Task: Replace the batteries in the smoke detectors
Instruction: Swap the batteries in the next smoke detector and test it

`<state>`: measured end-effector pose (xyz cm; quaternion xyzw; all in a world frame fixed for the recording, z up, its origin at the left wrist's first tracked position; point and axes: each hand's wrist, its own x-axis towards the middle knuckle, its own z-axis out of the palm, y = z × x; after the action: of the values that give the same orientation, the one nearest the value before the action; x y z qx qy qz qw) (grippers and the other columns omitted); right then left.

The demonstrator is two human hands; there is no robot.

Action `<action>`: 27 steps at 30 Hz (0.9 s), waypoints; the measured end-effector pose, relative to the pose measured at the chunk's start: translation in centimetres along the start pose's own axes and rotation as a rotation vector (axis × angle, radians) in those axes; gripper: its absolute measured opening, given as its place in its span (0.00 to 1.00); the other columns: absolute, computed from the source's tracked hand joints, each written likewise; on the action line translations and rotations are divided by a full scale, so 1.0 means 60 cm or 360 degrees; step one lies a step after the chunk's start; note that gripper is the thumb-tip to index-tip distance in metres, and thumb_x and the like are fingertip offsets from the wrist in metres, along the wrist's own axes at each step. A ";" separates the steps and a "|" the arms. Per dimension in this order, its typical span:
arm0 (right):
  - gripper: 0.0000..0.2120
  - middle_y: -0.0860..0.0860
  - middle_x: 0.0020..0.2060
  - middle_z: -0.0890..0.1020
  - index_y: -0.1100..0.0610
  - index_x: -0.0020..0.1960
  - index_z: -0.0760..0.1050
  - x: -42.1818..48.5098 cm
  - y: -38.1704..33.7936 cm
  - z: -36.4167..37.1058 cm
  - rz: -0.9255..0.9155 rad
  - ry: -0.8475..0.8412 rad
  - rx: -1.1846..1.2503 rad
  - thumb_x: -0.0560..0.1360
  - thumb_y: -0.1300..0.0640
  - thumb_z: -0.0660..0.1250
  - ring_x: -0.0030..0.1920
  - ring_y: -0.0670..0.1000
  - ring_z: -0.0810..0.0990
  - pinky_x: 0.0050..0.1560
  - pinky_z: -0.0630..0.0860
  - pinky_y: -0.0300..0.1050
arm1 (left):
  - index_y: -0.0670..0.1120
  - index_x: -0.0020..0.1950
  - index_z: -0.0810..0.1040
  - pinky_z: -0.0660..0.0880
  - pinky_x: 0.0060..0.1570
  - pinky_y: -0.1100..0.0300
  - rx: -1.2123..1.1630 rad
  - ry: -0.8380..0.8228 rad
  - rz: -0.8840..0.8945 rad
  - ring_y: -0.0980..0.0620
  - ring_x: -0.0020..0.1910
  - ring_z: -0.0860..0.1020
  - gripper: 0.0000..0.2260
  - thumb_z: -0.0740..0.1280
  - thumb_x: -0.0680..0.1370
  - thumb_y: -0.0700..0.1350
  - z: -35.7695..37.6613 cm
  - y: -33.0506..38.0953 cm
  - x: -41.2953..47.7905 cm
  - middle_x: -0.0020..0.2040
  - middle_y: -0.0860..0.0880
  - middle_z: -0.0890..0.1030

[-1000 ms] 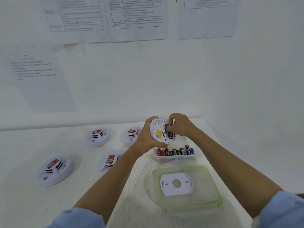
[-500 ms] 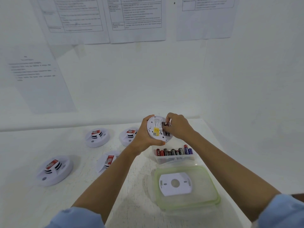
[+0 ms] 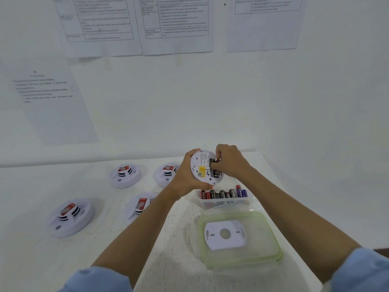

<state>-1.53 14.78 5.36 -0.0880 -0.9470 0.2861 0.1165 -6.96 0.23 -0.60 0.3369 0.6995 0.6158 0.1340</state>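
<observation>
**Item:** smoke detector (image 3: 203,167). White disc with its back face toward the camera, showing a yellow label and an open battery bay.

**Location:** held above the table (image 3: 105,239), at 12 o'clock from the clear tub (image 3: 226,204).

**Left hand** (image 3: 185,178): comes in from 8 o'clock. The palm is behind the disc and the fingers curl over its rim, gripping it.

**Right hand** (image 3: 230,163): comes in from 4 o'clock. The fingers curl down into the bay and pinch the upper end of a dark battery (image 3: 216,173) lying there. Whether the cell is going in or coming out cannot be told.

**Handling, detector (judged):**
- Light, with a rigid plastic shell.
- The smooth rim is likely to slip under a loose grasp.
- Best held across the rim as it is now, leaving the bay side free.
- The thin bay walls and contacts look like the fragile parts.

**Handling, battery (judged):**
- Small, hard and slick, and heavy for its size.
- Take it by the sides near one end.
- Expect a spring contact to push back.

**Stock:** loose batteries (image 3: 223,193) in red, black and blue, standing in a row inside the tub.

**Accessories:** a green-rimmed lid (image 3: 269,252) lies flat at 6 o'clock from the tub. A white mounting plate (image 3: 225,234) rests on it.

**Awaiting service:** further detectors (image 3: 125,175), four in all, lie on the table between 8 and 9 o'clock from the held one. Each carries a red tag.

**Surroundings:** printed sheets (image 3: 176,24) hang on the wall at 12 o'clock.
</observation>
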 end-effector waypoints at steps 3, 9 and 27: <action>0.12 0.56 0.37 0.72 0.60 0.41 0.64 -0.004 -0.004 0.008 -0.0054 0.0140 -0.0017 0.69 0.61 0.68 0.37 0.54 0.69 0.30 0.63 0.40 | 0.50 0.67 0.61 0.77 0.48 0.64 0.0005 0.0017 0.0018 0.58 0.56 0.74 0.43 0.76 0.56 0.33 0.000 0.002 0.003 0.59 0.52 0.71; 0.09 0.55 0.40 0.72 0.60 0.43 0.66 -0.008 -0.007 0.020 -0.0138 0.0283 -0.0111 0.70 0.62 0.67 0.40 0.53 0.69 0.32 0.63 0.38 | 0.49 0.67 0.60 0.77 0.46 0.64 -0.0012 0.0000 0.0019 0.62 0.54 0.75 0.43 0.75 0.57 0.32 0.000 0.003 0.002 0.59 0.51 0.72; 0.12 0.56 0.40 0.81 0.66 0.49 0.79 -0.004 0.057 -0.002 0.0361 -0.0364 0.0050 0.67 0.64 0.75 0.29 0.46 0.77 0.28 0.75 0.31 | 0.47 0.68 0.60 0.73 0.46 0.73 0.0009 0.0244 0.0052 0.65 0.55 0.72 0.42 0.75 0.61 0.25 -0.038 0.012 0.025 0.59 0.57 0.69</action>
<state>-0.94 17.59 3.48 -0.1594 -0.9335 0.3204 -0.0239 -9.19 -0.55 0.89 0.3006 0.7038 0.6400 0.0690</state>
